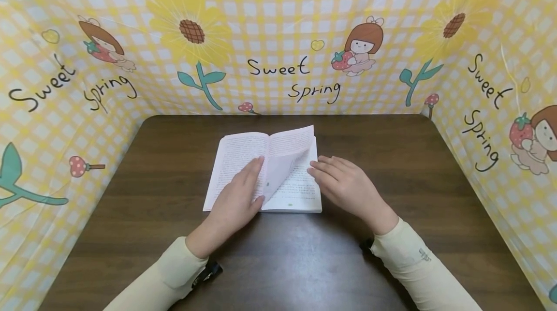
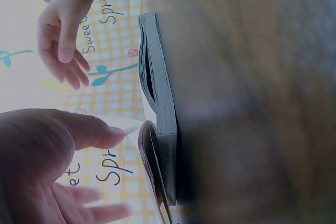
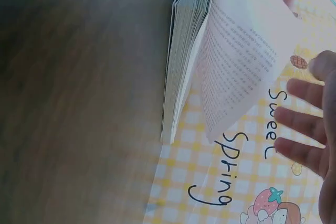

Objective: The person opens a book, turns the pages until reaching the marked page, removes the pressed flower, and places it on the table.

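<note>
An open book [image 1: 289,199] lies on the table, with a single leaf [image 1: 278,175] standing up from its middle. The leaf curls, its lower corner lifted toward the left and its top corner leaning right. My left hand [image 1: 235,199] is over the left page beside the gutter, fingers extended, its thumb right at the leaf's lower edge. In the left wrist view the thumb [image 2: 97,132] reaches to that leaf's edge. My right hand [image 1: 345,185] hovers at the book's right edge, holding nothing. The right wrist view shows its fingers [image 3: 302,121] spread, apart from the raised leaf [image 3: 236,51].
The dark wooden table [image 1: 165,156] extends around the book. Yellow checked cloth [image 1: 278,25] with flower and "Sweet Spring" prints stands along its back and both sides. Black straps [image 1: 207,274] show under the pale sleeves [image 1: 174,265].
</note>
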`<action>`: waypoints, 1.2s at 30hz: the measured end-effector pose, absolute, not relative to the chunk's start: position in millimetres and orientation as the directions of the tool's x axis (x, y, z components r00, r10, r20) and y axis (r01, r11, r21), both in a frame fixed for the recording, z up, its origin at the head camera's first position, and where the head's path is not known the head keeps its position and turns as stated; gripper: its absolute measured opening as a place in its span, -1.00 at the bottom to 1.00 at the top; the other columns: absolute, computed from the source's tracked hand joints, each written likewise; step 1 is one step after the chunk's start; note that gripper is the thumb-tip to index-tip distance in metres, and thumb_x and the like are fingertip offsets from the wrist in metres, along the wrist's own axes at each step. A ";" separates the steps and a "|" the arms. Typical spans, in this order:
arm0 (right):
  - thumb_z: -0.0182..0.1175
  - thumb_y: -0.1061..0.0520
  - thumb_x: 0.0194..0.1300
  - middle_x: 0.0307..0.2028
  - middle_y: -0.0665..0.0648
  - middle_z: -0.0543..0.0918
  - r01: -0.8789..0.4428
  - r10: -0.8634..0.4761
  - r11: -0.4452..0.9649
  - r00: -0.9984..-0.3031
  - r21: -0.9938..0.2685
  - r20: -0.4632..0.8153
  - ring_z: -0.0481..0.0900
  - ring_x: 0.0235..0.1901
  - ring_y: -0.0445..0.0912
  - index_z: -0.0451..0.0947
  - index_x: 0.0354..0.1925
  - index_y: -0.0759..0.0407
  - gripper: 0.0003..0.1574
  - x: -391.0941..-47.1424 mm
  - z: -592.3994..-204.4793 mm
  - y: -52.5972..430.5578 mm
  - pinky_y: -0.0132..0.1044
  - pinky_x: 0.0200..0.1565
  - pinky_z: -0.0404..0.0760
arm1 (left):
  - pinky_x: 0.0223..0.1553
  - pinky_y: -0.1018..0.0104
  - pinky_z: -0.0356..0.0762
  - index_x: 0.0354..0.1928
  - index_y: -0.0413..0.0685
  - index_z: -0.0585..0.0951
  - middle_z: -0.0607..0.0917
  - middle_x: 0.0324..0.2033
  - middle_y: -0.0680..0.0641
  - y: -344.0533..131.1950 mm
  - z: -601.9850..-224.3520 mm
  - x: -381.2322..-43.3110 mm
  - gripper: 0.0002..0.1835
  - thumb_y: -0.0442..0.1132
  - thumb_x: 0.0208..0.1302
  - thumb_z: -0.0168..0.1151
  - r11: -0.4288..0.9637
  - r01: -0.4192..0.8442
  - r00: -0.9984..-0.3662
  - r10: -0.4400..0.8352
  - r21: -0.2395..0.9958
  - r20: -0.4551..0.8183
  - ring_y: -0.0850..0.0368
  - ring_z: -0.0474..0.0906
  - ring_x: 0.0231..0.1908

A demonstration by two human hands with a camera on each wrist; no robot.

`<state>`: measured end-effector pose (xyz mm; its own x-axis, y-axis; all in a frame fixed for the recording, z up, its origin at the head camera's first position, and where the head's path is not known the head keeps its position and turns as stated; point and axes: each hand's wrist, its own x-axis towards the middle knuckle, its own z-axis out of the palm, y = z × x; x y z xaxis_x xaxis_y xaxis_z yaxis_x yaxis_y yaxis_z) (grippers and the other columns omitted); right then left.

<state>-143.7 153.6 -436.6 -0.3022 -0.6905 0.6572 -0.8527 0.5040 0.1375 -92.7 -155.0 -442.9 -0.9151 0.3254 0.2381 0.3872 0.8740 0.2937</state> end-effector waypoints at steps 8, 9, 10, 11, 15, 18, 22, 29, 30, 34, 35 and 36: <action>0.34 0.10 0.34 0.24 0.17 0.66 -0.829 -0.761 0.551 -0.451 0.099 0.466 0.59 0.26 0.12 0.66 0.17 0.10 -0.57 -144.0 -439.0 152.9 0.06 0.28 0.53 | 0.42 -0.50 -0.06 0.66 0.17 -0.17 -0.32 0.64 -0.16 -161.3 -441.6 -93.0 0.36 -0.23 0.00 0.63 0.904 0.420 -0.867 0.371 0.086 0.332 -0.31 -0.26 0.60; 0.36 0.09 0.34 0.25 0.17 0.65 -0.826 -0.767 0.554 -0.461 0.098 0.446 0.59 0.27 0.12 0.66 0.16 0.10 -0.56 -143.8 -439.5 152.9 0.07 0.29 0.53 | 0.41 -0.52 -0.09 0.66 0.18 -0.15 -0.31 0.65 -0.14 -161.7 -441.5 -93.1 0.33 -0.24 0.02 0.61 0.902 0.426 -0.865 0.383 0.070 0.322 -0.30 -0.26 0.60; 0.36 0.08 0.34 0.26 0.16 0.64 -0.824 -0.771 0.558 -0.474 0.095 0.425 0.58 0.28 0.12 0.66 0.17 0.09 -0.56 -143.7 -439.8 152.9 0.07 0.30 0.51 | 0.41 -0.52 -0.12 0.66 0.19 -0.14 -0.29 0.65 -0.11 -161.9 -441.3 -93.1 0.31 -0.25 0.04 0.60 0.900 0.431 -0.867 0.394 0.061 0.305 -0.28 -0.26 0.61; 0.37 0.06 0.34 0.27 0.16 0.63 -0.822 -0.774 0.562 -0.487 0.087 0.405 0.57 0.29 0.12 0.66 0.17 0.08 -0.55 -143.3 -440.2 153.1 0.08 0.31 0.50 | 0.41 -0.52 -0.12 0.66 0.18 -0.12 -0.26 0.65 -0.09 -161.9 -441.3 -93.2 0.28 -0.25 0.06 0.58 0.897 0.439 -0.867 0.407 0.054 0.287 -0.27 -0.24 0.61; 0.39 0.01 0.33 0.33 0.15 0.58 -0.812 -0.780 0.581 -0.538 0.052 0.320 0.51 0.35 0.11 0.63 0.23 0.06 -0.47 -142.9 -442.9 153.4 0.12 0.36 0.44 | 0.41 -0.49 0.00 0.66 0.18 -0.06 -0.17 0.66 -0.04 -161.5 -441.2 -93.0 0.17 -0.30 0.16 0.50 0.883 0.466 -0.868 0.446 0.048 0.218 -0.22 -0.11 0.60; 0.39 -0.01 0.33 0.37 0.16 0.54 -0.805 -0.783 0.593 -0.567 0.030 0.256 0.47 0.38 0.12 0.59 0.29 0.05 -0.41 -142.5 -444.9 153.3 0.15 0.38 0.40 | 0.39 -0.48 0.10 0.65 0.17 0.00 -0.12 0.66 -0.04 -161.2 -440.7 -92.2 0.08 -0.31 0.23 0.44 0.879 0.473 -0.871 0.457 0.058 0.182 -0.23 -0.03 0.59; 0.39 -0.07 0.34 0.41 0.18 0.48 -0.797 -0.785 0.604 -0.593 0.008 0.180 0.43 0.41 0.13 0.54 0.35 0.05 -0.33 -142.1 -447.7 152.9 0.18 0.40 0.35 | 0.35 -0.50 0.16 0.63 0.13 0.11 0.02 0.64 -0.09 -162.8 -440.9 -91.7 -0.05 -0.33 0.28 0.38 0.881 0.467 -0.880 0.453 0.080 0.146 -0.28 0.07 0.56; 0.31 -0.26 0.37 0.54 0.18 0.29 -0.782 -0.787 0.606 -0.616 -0.147 0.036 0.24 0.52 0.15 0.35 0.50 0.03 -0.11 -138.5 -450.9 153.4 0.27 0.47 0.14 | 0.27 -0.53 0.25 0.46 0.07 0.44 0.26 0.56 -0.13 -171.1 -442.6 -94.6 -0.41 -0.29 0.42 0.24 0.859 0.497 -0.867 0.497 0.125 0.033 -0.31 0.18 0.51; 0.29 -0.28 0.37 0.54 0.18 0.27 -0.779 -0.788 0.604 -0.616 -0.166 0.022 0.22 0.53 0.16 0.33 0.52 0.03 -0.09 -137.9 -451.2 153.6 0.28 0.47 0.12 | 0.27 -0.52 0.25 0.46 0.07 0.45 0.26 0.56 -0.13 -172.2 -442.9 -95.1 -0.44 -0.27 0.44 0.20 0.858 0.495 -0.867 0.499 0.137 0.004 -0.31 0.17 0.51; 0.27 -0.32 0.36 0.56 0.16 0.23 -0.761 -0.782 0.614 -0.622 -0.212 -0.030 0.17 0.55 0.17 0.31 0.53 0.02 -0.06 -136.6 -451.9 154.4 0.30 0.49 0.05 | 0.28 -0.52 0.24 0.48 0.08 0.43 0.23 0.57 -0.15 -174.9 -444.5 -96.6 -0.44 -0.22 0.46 0.13 0.872 0.453 -0.874 0.476 0.187 -0.102 -0.30 0.11 0.54; 0.27 -0.32 0.35 0.56 0.16 0.23 -0.756 -0.780 0.617 -0.625 -0.218 -0.039 0.17 0.55 0.18 0.32 0.52 0.02 -0.06 -136.5 -451.8 154.5 0.30 0.49 0.04 | 0.28 -0.52 0.25 0.48 0.07 0.42 0.23 0.57 -0.15 -175.1 -444.7 -96.9 -0.44 -0.21 0.46 0.12 0.875 0.443 -0.875 0.469 0.194 -0.117 -0.30 0.10 0.54; 0.27 -0.33 0.36 0.56 0.15 0.23 -0.751 -0.776 0.623 -0.629 -0.220 -0.049 0.17 0.55 0.17 0.33 0.52 0.02 -0.07 -136.6 -451.7 154.7 0.30 0.49 0.03 | 0.28 -0.52 0.25 0.49 0.07 0.42 0.22 0.57 -0.15 -175.3 -444.7 -97.2 -0.43 -0.20 0.45 0.11 0.878 0.433 -0.877 0.463 0.202 -0.129 -0.29 0.10 0.54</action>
